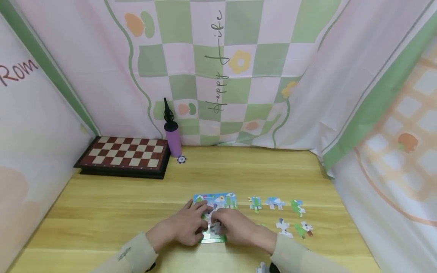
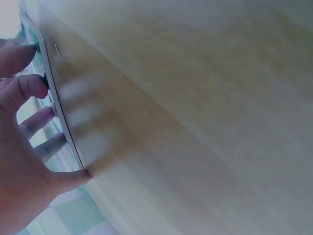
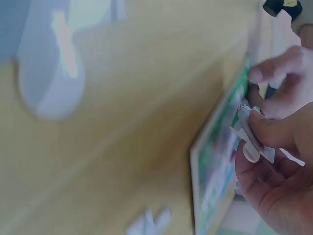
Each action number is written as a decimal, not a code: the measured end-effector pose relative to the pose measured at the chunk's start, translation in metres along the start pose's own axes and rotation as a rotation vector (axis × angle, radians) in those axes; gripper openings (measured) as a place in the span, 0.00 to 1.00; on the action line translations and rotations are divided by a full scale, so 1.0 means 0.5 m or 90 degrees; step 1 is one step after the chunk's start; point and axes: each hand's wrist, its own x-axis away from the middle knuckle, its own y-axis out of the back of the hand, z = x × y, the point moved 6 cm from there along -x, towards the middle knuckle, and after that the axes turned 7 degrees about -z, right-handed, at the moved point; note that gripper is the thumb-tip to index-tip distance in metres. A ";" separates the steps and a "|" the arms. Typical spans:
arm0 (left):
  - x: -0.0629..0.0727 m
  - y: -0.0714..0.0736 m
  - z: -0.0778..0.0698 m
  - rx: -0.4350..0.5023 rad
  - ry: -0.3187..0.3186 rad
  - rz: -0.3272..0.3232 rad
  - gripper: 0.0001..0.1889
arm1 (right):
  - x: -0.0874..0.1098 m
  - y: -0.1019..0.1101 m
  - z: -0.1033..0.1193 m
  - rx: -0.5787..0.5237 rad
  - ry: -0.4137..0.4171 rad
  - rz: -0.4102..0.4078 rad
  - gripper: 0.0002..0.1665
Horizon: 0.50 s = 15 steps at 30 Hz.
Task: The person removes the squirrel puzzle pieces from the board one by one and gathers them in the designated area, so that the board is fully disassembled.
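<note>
A colourful jigsaw puzzle board (image 1: 214, 240) lies on the wooden table, partly hidden under both hands. My left hand (image 1: 186, 226) rests on its left side; in the left wrist view the spread fingers (image 2: 35, 87) touch down along the board's edge. Over the board's right half is my right hand (image 1: 239, 228). Between its thumb and fingers it pinches a puzzle piece (image 3: 252, 144), seen tilted close over the board in the right wrist view.
Several loose puzzle pieces (image 1: 283, 227) lie right of the board, with another piece (image 1: 262, 267) by the right sleeve. At the back left sit a checkered chessboard (image 1: 128, 152), a purple pump (image 1: 174, 142) with a black nozzle and a small round token (image 1: 181, 159). Printed curtains (image 1: 225, 91) surround the table.
</note>
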 end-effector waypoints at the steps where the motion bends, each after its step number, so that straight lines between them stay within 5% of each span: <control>1: -0.001 -0.001 -0.001 0.000 -0.001 0.000 0.09 | 0.003 0.008 -0.003 -0.006 -0.003 0.000 0.16; 9: -0.004 -0.006 -0.001 -0.005 -0.002 -0.006 0.05 | 0.059 0.096 -0.033 -0.032 -0.008 -0.005 0.12; 15: -0.007 -0.002 -0.002 -0.002 -0.010 -0.019 0.10 | 0.131 0.119 -0.069 -0.038 -0.045 0.079 0.19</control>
